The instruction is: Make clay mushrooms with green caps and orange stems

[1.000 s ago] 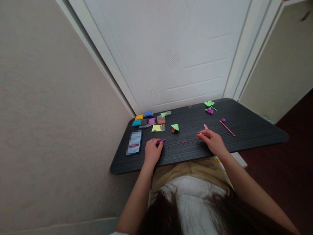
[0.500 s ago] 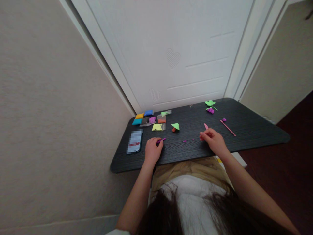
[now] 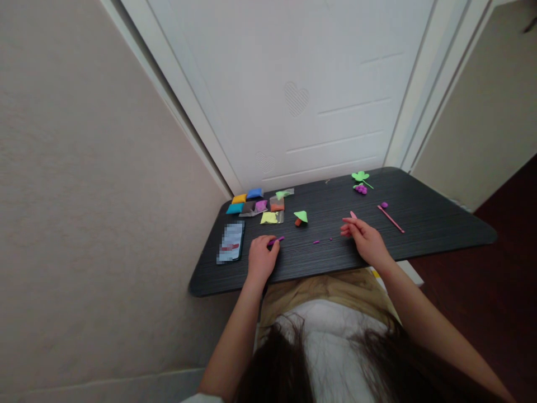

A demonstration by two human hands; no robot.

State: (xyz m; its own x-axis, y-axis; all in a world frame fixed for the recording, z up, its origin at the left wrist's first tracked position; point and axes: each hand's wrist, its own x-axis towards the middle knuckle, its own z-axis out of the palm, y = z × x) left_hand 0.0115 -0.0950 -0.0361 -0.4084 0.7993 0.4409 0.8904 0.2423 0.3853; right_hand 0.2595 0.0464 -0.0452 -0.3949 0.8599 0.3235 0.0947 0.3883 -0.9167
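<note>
Close to the near edge of the desk [image 3: 321, 259], the left hand [image 3: 260, 256] has its thumb and index finger closed on a purple strip [image 3: 277, 240], whose free end points away to the right. The right hand [image 3: 366, 239] is raised a little, its fingers loosely bent and the thumb close to them; whether anything small sits between the fingertips, I cannot tell.

Between the hands, well apart from both, lie a short purple sliver [image 3: 316, 242] and a tiny purple dot [image 3: 330, 239]. The step in hand looks like portioning soft purple material into small pieces. The next move seems to call for a steady left grip and a light, precise right-hand pinch, so that the strip does not flatten.

A phone [image 3: 230, 242] lies left of the left hand. A pink blade [image 3: 353, 215] shows just beyond the right hand, partly hidden by it, with a pink rod [image 3: 390, 219] farther right.

Beyond the gap between the hands sits a green-capped piece with a reddish stem [image 3: 301, 216]. Behind that, coloured packets [image 3: 269, 218] are grouped on the left; on the right are a purple lump [image 3: 384, 205], a purple cluster [image 3: 361, 190] and, farthest, a green leafy shape [image 3: 359, 176].
</note>
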